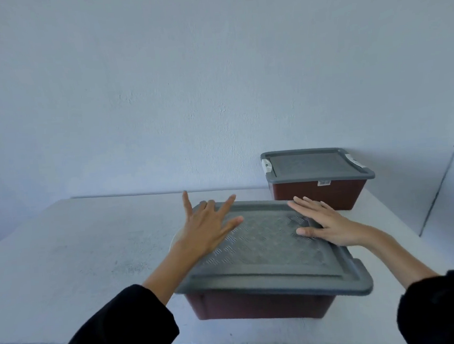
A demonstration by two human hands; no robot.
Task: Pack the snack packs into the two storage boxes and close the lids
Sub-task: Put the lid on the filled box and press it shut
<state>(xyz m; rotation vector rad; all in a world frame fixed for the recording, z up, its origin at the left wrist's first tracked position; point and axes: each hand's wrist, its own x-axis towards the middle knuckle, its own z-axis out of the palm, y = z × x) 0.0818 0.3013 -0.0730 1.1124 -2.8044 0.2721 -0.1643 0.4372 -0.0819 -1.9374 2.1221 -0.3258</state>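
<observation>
My left hand [207, 229] and right hand [326, 225] lie flat, fingers [228, 203] open, on the lid [267, 252] of the near box [258, 305]. It looks stiff; I'd press its edges.

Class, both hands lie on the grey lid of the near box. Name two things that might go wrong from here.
1. The near lid looks skewed, overhanging the red box at its front right corner; pressing by the left hand and right hand may leave it unlatched.
2. The box sits near the front edge of the table; a hard push could slide it.
</observation>
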